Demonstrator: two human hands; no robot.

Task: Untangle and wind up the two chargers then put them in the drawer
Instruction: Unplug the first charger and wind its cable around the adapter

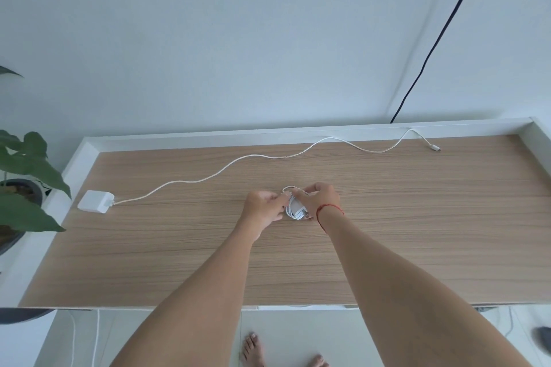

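Head view: wound charger [295, 207] sits between both hands at desk [387, 232] centre, fingers of left hand [264, 207] and right hand [319, 201] closed on its coil. Second charger [96, 201] lies well left of the fingers, nearer the left hand; its cable [268, 157] runs lengthwise behind them, unwound.

A single wide-angle view is taken from head height, directed forward and steeply down; the light wood-grain desk top [387, 247] fills the lower half, the pale wall [238, 39] the upper.
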